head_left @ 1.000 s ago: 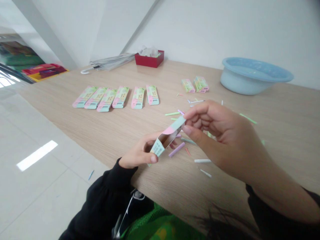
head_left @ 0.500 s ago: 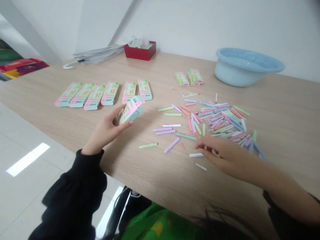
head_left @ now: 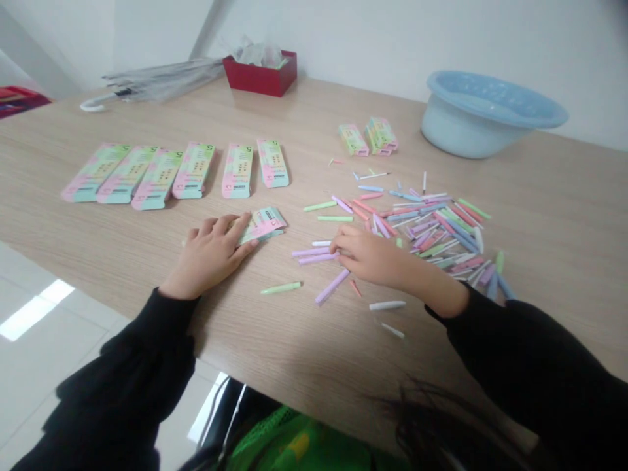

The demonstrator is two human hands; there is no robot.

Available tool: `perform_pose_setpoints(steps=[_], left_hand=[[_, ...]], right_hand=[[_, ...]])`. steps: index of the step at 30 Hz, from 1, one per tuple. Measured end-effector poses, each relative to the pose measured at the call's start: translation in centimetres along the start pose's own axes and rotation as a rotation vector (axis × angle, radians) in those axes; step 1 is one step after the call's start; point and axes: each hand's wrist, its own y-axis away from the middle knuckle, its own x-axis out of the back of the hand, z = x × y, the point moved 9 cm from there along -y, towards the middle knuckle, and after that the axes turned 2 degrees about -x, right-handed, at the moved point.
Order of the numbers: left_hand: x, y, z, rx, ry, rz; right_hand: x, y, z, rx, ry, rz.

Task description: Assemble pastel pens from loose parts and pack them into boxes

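Observation:
My left hand [head_left: 210,252] rests on the table with its fingers over a small pastel cardboard box [head_left: 265,224], thumb along the near side. The box lies flat, one end sticking out past my fingers, the rest hidden under the hand. My right hand [head_left: 366,255] is bent with fingertips together at the right ends of two purple pen-like sticks [head_left: 316,259] and a white stick [head_left: 321,243]. What it pinches, if anything, is hidden. Nearby lie a green stick [head_left: 281,288], another purple stick [head_left: 332,286] and a thicker white stick [head_left: 387,305].
A pile of pastel sticks and thin white rods [head_left: 441,229] spreads over the table's right side. Several flat boxes [head_left: 193,171] form a row at left; more boxes [head_left: 380,136] sit farther back. Behind are a blue basin [head_left: 471,131], a red box [head_left: 260,77] and an umbrella [head_left: 167,82].
My left hand has lowered the raised, tilted box onto the table. My right hand has moved left from beside the pile to the purple sticks. The view has shifted slightly.

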Motion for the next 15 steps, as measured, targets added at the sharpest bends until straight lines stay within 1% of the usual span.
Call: perform_pose_setpoints(steps=[4,7,9,11,13,14,15], left_hand=[[-0.3,-0.2,-0.2,0.005,-0.016,0.015],[-0.5,-0.2,-0.4,-0.001,0.020,0.036],[0.5,0.1,-0.2,-0.007,0.069,0.113],[2.6,1.0,0.6,-0.011,0.164,0.251],[5.0,2.3,2.2,-0.044,0.356,0.362],[5.8,2.8,3.7,-0.100,0.515,0.365],[6.0,3.2,5.7,-0.174,0.680,0.295]], right_hand=[[-1.9,-1.9,-0.3,-0.052,0.077,-0.030],[-2.0,-1.9,-0.6,-0.057,0.102,-0.014],[-1.0,-1.0,-0.7,-0.043,0.116,0.016],[0.6,0.4,-0.8,-0.023,0.098,0.052],[2.6,2.3,-1.2,0.011,0.046,0.100],[3.5,3.4,-1.6,0.034,0.012,0.131],[4.4,4.5,-2.1,0.059,-0.025,0.163]])
